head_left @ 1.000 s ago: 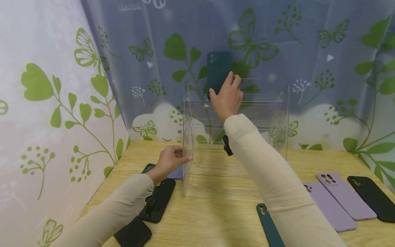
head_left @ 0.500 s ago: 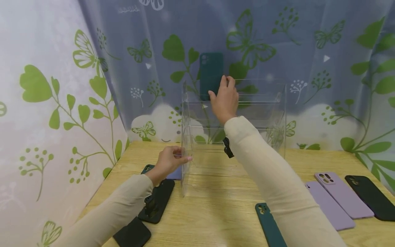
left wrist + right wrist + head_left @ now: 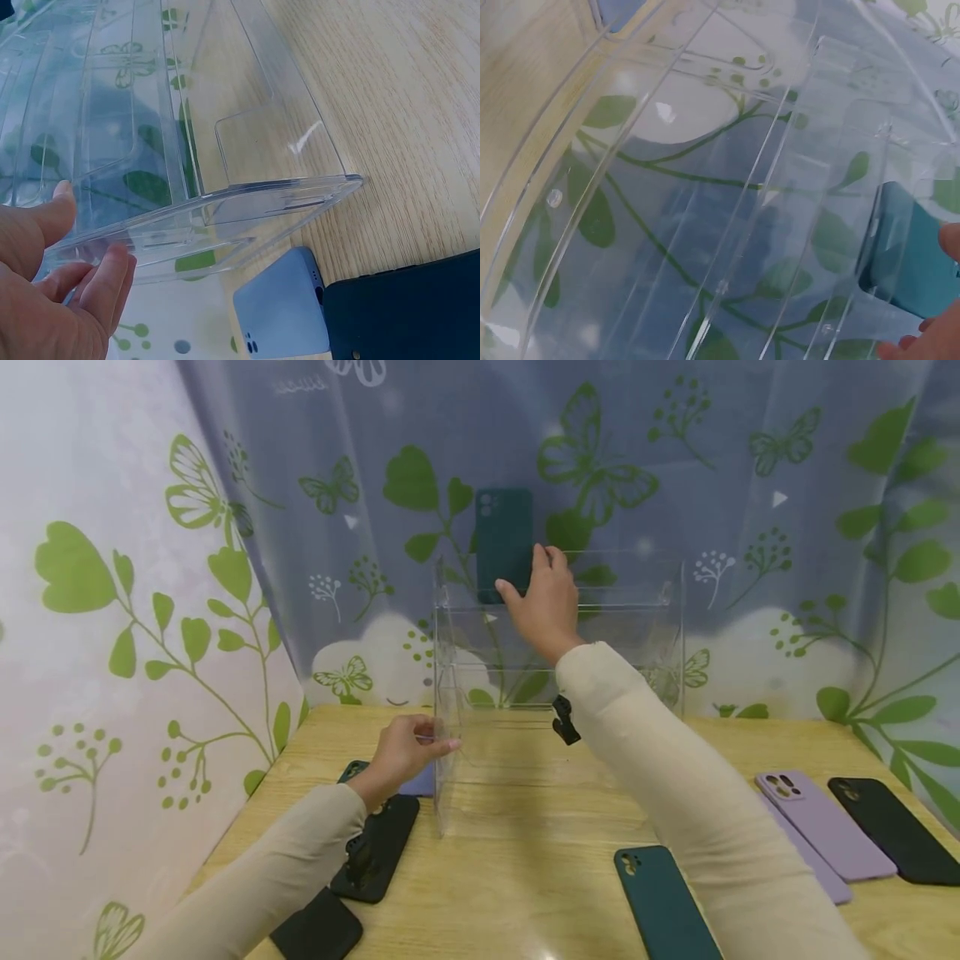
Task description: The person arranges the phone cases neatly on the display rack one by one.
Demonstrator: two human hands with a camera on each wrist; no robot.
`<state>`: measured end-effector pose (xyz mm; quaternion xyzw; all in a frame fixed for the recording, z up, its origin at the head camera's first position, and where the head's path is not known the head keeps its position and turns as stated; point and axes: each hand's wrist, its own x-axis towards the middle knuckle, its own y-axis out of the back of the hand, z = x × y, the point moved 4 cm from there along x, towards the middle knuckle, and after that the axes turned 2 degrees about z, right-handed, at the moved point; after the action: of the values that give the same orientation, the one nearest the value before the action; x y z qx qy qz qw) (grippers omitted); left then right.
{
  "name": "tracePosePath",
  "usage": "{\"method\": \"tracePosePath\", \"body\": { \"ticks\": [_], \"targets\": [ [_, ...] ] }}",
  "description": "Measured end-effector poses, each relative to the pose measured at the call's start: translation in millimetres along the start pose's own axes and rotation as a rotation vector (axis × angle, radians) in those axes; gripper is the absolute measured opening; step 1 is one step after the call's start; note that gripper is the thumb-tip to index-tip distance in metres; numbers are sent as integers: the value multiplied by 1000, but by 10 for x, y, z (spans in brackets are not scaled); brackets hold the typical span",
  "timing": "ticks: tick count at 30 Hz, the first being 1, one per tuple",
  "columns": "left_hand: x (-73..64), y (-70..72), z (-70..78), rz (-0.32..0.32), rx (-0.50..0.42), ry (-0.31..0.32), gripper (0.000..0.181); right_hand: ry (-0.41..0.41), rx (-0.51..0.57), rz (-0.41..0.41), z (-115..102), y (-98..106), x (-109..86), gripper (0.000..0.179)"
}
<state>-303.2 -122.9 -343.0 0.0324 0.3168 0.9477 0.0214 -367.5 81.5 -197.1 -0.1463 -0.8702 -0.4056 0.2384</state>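
Observation:
A clear stepped display stand (image 3: 558, 670) stands upright on the table. My left hand (image 3: 401, 747) grips its left side panel; in the left wrist view the thumb lies on one face and the fingers on the other. A teal phone case (image 3: 504, 539) stands upright in the stand's top tier, towards the left end, camera cutout up. My right hand (image 3: 546, 608) is at that case, its thumb over the lower front and its fingertips by the right edge. In the right wrist view the bottom of the teal case (image 3: 907, 255) rests within the clear tier beside my fingers.
Black phone cases (image 3: 382, 852) lie at left, with a blue-violet case (image 3: 283, 304) beside the stand. At right lie another teal case (image 3: 663, 902), purple cases (image 3: 828, 827) and a black case (image 3: 896, 831). A printed curtain (image 3: 720, 485) hangs behind.
The upright teal case has shifted left along the top tier, and my right fingertips have slid from over it to its right edge. My left hand keeps its grip on the side panel.

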Motion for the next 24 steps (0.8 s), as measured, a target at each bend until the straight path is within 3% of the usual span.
{"method": "tracePosePath", "body": {
  "ticks": [15, 24],
  "targets": [
    [15, -5, -11, -15, 13, -1, 59, -11, 55, -124, 164, 253, -327, 80],
    [29, -12, -24, -21, 23, 9, 59, -7, 58, -207, 388, 450, -656, 82]
  ]
}}
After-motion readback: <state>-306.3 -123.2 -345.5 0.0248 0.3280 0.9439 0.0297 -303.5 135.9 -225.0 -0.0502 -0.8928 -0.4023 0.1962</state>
